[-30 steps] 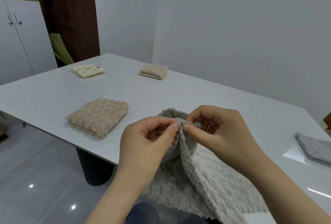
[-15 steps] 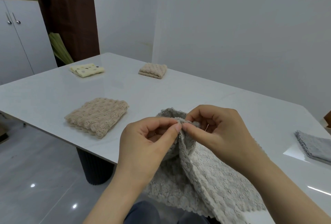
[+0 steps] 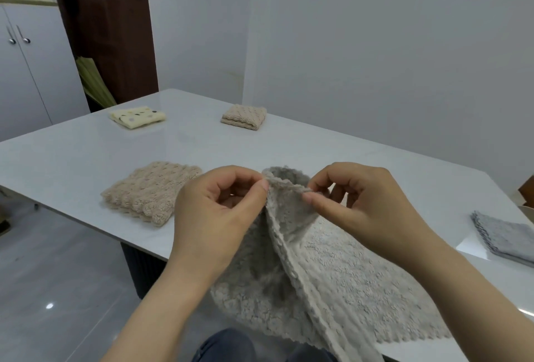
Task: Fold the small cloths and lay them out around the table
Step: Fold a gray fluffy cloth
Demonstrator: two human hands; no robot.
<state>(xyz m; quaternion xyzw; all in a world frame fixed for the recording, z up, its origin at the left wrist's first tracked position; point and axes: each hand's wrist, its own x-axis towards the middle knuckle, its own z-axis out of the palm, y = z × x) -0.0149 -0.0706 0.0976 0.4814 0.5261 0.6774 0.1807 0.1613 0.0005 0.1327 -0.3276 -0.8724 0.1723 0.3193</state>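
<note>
The left hand (image 3: 219,217) and right hand (image 3: 361,211) each pinch the top hem of the pale grey fleece cloth (image 3: 332,275), which drapes over the table's (image 3: 289,147) near edge at 6 o'clock. I'd slide both pinches out to the 2 corners, pull the hem taut, then fold edge to edge, matching the folded beige cloth (image 3: 150,191) at 9 o'clock.
</note>
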